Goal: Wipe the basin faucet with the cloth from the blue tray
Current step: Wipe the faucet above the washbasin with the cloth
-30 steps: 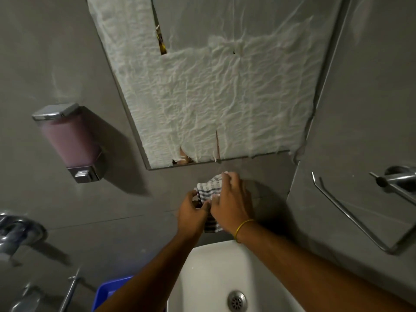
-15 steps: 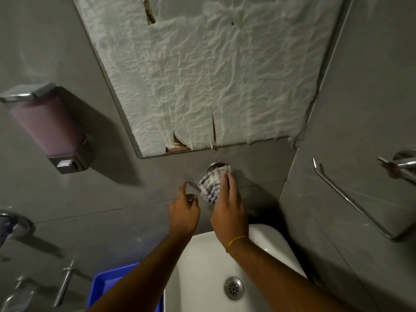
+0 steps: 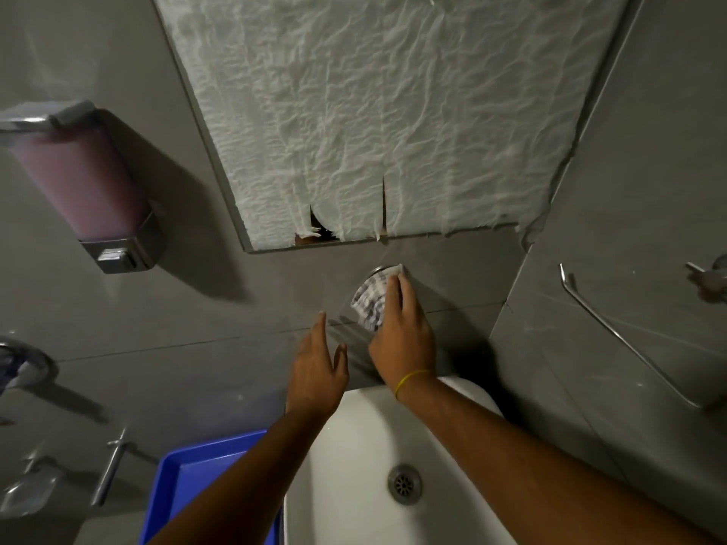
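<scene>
Pressing one cloth (image 3: 369, 304) on one faucet (image 3: 377, 270): right hand (image 3: 401, 336); left hand (image 3: 316, 371) empty.

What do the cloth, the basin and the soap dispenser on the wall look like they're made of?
The cloth looks like thin woven fabric, checked white and dark, soft enough to crumple under the right hand. The basin looks like glazed white ceramic, smooth with a soft sheen. The soap dispenser seems to have a translucent plastic body showing pink liquid, with a shiny cap and base, likely metal or chromed plastic.
</scene>
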